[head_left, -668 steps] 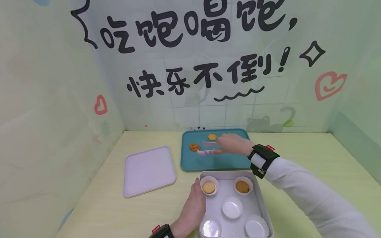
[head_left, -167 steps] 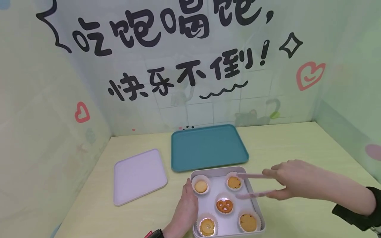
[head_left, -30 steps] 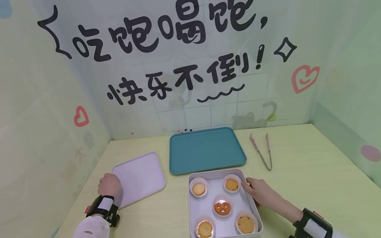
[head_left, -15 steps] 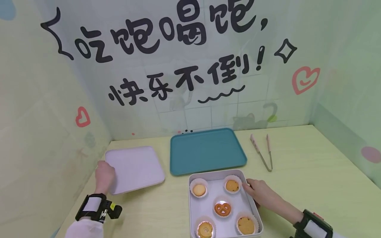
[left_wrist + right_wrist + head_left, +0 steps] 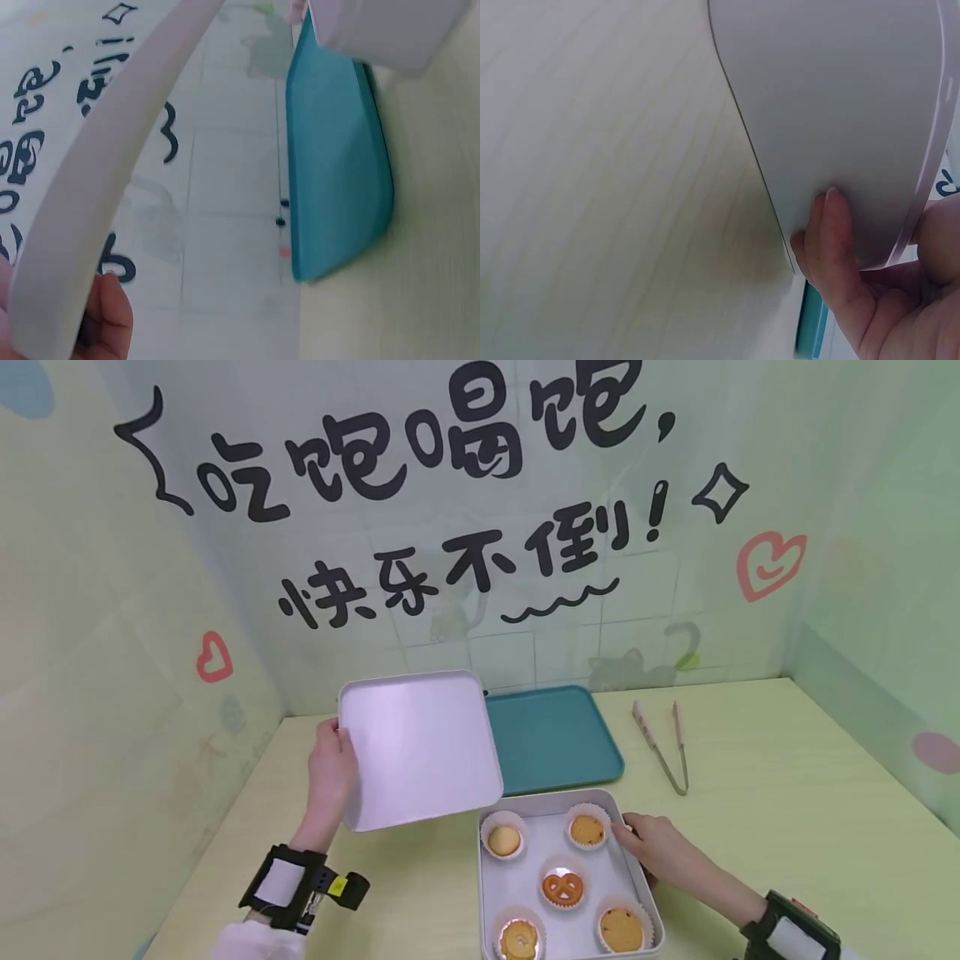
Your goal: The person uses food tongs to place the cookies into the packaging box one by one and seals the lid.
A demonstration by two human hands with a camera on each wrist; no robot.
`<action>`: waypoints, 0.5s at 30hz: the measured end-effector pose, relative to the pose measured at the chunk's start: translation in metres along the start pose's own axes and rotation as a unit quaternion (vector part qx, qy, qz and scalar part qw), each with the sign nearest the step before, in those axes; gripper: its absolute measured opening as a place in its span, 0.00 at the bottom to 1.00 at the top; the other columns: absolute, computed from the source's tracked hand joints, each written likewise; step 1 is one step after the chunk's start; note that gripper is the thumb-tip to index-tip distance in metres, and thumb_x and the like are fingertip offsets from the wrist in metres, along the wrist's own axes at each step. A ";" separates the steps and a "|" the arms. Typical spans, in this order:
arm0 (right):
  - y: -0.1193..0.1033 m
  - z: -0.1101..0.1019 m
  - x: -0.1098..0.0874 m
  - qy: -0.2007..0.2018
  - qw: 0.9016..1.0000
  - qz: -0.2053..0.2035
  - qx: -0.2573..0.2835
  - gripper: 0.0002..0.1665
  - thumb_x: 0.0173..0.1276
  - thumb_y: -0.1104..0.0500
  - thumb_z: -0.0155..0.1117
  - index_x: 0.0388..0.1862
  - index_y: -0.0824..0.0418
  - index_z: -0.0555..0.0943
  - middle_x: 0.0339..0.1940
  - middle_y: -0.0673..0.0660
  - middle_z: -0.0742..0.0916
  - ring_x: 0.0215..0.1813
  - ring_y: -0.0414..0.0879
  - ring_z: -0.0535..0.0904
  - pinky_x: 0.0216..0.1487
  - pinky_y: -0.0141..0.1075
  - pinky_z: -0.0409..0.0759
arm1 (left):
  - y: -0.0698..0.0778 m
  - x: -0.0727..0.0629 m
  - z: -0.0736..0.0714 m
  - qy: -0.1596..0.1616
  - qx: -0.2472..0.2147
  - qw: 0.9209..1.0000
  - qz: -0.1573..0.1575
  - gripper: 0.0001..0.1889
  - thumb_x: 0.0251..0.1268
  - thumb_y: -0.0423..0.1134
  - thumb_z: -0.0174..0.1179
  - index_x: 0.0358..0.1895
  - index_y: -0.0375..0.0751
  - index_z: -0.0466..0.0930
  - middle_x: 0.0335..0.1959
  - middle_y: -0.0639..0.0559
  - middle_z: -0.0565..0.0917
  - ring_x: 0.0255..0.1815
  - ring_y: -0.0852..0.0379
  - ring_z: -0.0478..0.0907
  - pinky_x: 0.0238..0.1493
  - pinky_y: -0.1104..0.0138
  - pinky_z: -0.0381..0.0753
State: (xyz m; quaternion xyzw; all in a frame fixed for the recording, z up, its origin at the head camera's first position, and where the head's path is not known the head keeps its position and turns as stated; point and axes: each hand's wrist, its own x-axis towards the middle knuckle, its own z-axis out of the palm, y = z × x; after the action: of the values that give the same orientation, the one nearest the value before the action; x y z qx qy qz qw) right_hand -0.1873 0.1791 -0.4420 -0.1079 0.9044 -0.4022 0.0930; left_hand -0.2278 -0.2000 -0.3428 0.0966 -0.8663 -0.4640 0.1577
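My left hand [image 5: 332, 768] grips the left edge of a flat lilac lid [image 5: 420, 747], tilted up off the table. In the left wrist view, the lid [image 5: 105, 150] is seen edge-on, with curled fingers [image 5: 109, 319] at its end. On the table stands a lilac baking tin [image 5: 517, 881], its inside in full view. It holds paper cups with several biscuits, including a pretzel [image 5: 562, 889] in the middle and a chocolate-chip cookie [image 5: 587, 830] at upper right. My right hand [image 5: 663, 847] holds the tin's right wall, thumb at the rim; fingers [image 5: 832, 232] lie against the outer side.
A teal tray [image 5: 555, 735] lies behind the tin, partly hidden by the lid. Metal tongs with pink grips [image 5: 667, 747] lie spread at the right rear. A printed wall [image 5: 465, 577] borders the table's back.
My left hand has lifted the lid off the table and moved it right and up, tilting it. The right hand has stayed on the tin. Earlier, the right hand held the tongs.
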 end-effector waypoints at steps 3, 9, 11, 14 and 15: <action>0.001 0.000 -0.001 -0.001 1.000 0.004 0.004 0.12 0.70 0.59 0.48 0.33 0.67 0.74 0.15 0.54 0.73 0.11 0.45 0.71 0.12 0.36 0.73 | 0.017 -0.013 0.020 -0.024 -0.025 0.999 0.017 0.19 0.72 0.33 0.34 0.60 0.25 0.55 0.51 0.28 0.68 0.45 0.38 0.70 0.41 0.48 0.73; 0.004 0.000 0.000 0.001 1.000 -0.003 -0.001 0.13 0.70 0.58 0.47 0.31 0.66 0.73 0.14 0.54 0.73 0.10 0.45 0.70 0.11 0.36 0.72 | 0.037 -0.035 0.060 -0.057 -0.082 0.994 0.047 0.16 0.71 0.31 0.37 0.58 0.28 0.58 0.51 0.31 0.71 0.42 0.41 0.72 0.37 0.51 0.74; 0.005 -0.001 0.000 0.001 1.000 -0.007 0.002 0.14 0.70 0.57 0.47 0.31 0.66 0.74 0.14 0.54 0.73 0.10 0.45 0.71 0.11 0.36 0.72 | 0.042 -0.042 0.071 -0.070 -0.100 0.991 0.052 0.15 0.71 0.31 0.38 0.57 0.29 0.58 0.51 0.32 0.71 0.41 0.42 0.73 0.36 0.52 0.75; 0.005 -0.003 0.000 -0.002 1.000 -0.011 0.026 0.15 0.70 0.57 0.47 0.37 0.69 0.75 0.14 0.54 0.74 0.12 0.45 0.72 0.12 0.36 0.73 | 0.049 -0.051 0.083 -0.085 -0.120 0.988 0.056 0.15 0.71 0.32 0.39 0.57 0.29 0.59 0.51 0.33 0.71 0.41 0.42 0.73 0.36 0.52 0.75; 0.004 -0.005 0.000 0.002 0.999 -0.013 0.041 0.15 0.70 0.58 0.47 0.39 0.70 0.75 0.14 0.54 0.75 0.13 0.46 0.73 0.12 0.37 0.74 | 0.052 -0.053 0.086 -0.088 -0.125 0.987 0.056 0.15 0.71 0.31 0.39 0.57 0.29 0.59 0.51 0.34 0.72 0.40 0.43 0.73 0.35 0.53 0.76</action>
State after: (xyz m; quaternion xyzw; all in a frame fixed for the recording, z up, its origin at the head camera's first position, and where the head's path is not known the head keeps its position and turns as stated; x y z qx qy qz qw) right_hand -0.1886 0.1855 -0.4422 -0.1147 0.8861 -0.4398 0.0905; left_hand -0.2103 -0.0882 -0.3544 -0.0144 -0.8158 -0.5660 0.1175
